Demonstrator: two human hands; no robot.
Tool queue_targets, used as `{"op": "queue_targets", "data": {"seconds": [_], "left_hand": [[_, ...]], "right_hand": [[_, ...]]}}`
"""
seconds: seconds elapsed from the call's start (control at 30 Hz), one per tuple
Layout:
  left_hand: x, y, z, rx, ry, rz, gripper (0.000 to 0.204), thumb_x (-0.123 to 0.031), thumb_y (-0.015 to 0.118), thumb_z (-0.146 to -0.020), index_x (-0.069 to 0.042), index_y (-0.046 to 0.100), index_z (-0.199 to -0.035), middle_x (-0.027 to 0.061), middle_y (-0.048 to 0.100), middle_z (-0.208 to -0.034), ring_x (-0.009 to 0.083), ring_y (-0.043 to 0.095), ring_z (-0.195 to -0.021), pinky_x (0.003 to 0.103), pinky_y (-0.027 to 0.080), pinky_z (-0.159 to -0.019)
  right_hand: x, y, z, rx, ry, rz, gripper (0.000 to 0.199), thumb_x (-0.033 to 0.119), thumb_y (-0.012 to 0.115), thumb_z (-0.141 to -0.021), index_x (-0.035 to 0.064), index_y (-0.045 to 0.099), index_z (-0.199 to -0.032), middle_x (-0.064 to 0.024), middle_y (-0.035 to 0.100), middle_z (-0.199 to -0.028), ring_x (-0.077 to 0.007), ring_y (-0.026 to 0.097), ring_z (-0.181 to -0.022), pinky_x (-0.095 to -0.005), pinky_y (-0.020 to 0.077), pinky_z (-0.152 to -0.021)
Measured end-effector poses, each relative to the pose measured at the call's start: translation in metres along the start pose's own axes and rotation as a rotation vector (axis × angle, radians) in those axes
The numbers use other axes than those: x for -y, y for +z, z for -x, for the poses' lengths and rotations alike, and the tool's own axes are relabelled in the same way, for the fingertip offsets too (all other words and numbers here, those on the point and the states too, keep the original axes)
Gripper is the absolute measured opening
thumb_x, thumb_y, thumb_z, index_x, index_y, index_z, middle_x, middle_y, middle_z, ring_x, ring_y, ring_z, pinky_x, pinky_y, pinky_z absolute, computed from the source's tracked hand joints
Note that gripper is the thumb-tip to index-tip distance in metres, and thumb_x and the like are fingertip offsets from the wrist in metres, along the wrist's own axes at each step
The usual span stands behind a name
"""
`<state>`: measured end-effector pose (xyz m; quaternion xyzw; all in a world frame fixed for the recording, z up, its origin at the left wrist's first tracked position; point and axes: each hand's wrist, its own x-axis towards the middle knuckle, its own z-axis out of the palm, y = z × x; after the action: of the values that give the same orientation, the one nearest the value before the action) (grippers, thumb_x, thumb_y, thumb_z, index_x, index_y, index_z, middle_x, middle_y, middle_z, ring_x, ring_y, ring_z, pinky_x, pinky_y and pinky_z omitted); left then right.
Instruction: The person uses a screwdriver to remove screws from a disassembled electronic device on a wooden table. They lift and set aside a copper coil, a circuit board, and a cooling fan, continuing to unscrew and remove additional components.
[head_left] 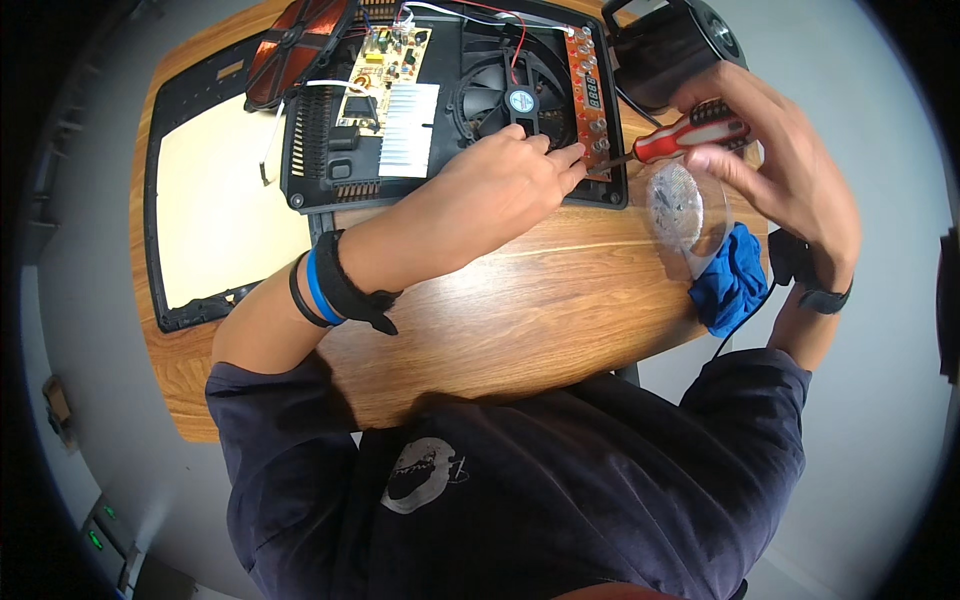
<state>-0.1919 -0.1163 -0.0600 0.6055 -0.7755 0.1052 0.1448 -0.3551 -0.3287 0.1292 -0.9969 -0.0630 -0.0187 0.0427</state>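
My right hand (790, 150) is closed round the red-and-black handle of a screwdriver (680, 138). Its metal shaft points left, with the tip at the lower end of a red circuit board (588, 100) that carries a small digit display. My left hand (505, 185) reaches across the front of an opened induction cooker base (330, 195). Its fingers are curled, the fingertips by the board's lower left edge near the tip; what they pinch, if anything, is hidden. Just beyond this hand is a black cooling fan (500, 90).
Inside the base are a silver heat sink (405, 130) and a yellowish circuit board (390, 60). A copper coil (300, 45) leans at its back left. The cooker's cover panel (225, 210) lies left. At right are a clear round dish (678, 205), a blue cloth (733, 280) and a black appliance (660, 50).
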Motion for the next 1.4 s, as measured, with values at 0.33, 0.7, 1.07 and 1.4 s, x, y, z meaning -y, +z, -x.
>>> {"op": "queue_targets", "data": {"seconds": [0.33, 0.7, 1.07, 1.4], "left_hand": [[-0.001, -0.005, -0.001, 0.025, -0.001, 0.007, 0.059, -0.002, 0.062, -0.103, 0.007, 0.059, -0.162, 0.0202, 0.064, -0.168, 0.0310, 0.069, -0.145, 0.037, 0.051, -0.115], [-0.003, -0.009, -0.002, 0.032, -0.006, 0.011, 0.058, -0.001, 0.061, -0.104, 0.006, 0.059, -0.162, 0.0194, 0.065, -0.166, 0.0311, 0.069, -0.144, 0.038, 0.051, -0.117], [-0.003, 0.003, 0.000, -0.012, -0.008, -0.027, 0.056, -0.001, 0.060, -0.105, 0.005, 0.061, -0.161, 0.0172, 0.066, -0.166, 0.0286, 0.069, -0.144, 0.037, 0.051, -0.117], [-0.002, 0.004, -0.002, 0.001, -0.019, 0.005, 0.058, 0.000, 0.061, -0.104, 0.006, 0.060, -0.162, 0.0181, 0.065, -0.167, 0.0301, 0.069, -0.145, 0.038, 0.051, -0.118]], "right_hand": [[-0.014, -0.002, -0.003, -0.030, -0.209, 0.089, 0.031, 0.026, 0.076, -0.111, 0.0019, 0.074, -0.130, -0.0149, 0.077, -0.124, -0.0299, 0.084, -0.103, -0.0411, 0.0709, -0.090], [-0.012, -0.009, 0.003, 0.078, -0.121, -0.079, 0.032, 0.026, 0.079, -0.108, 0.0010, 0.074, -0.128, -0.0152, 0.077, -0.123, -0.0311, 0.082, -0.111, -0.0398, 0.0709, -0.088], [-0.015, -0.015, -0.002, 0.108, -0.173, -0.002, 0.033, 0.026, 0.077, -0.110, 0.0000, 0.074, -0.129, -0.0153, 0.076, -0.126, -0.0307, 0.080, -0.115, -0.0436, 0.0672, -0.100], [-0.027, -0.010, 0.002, 0.174, 0.144, 0.018, 0.027, 0.015, 0.083, -0.104, 0.0008, 0.076, -0.126, -0.0135, 0.073, -0.134, -0.0325, 0.075, -0.126, -0.0437, 0.0637, -0.106]]}}
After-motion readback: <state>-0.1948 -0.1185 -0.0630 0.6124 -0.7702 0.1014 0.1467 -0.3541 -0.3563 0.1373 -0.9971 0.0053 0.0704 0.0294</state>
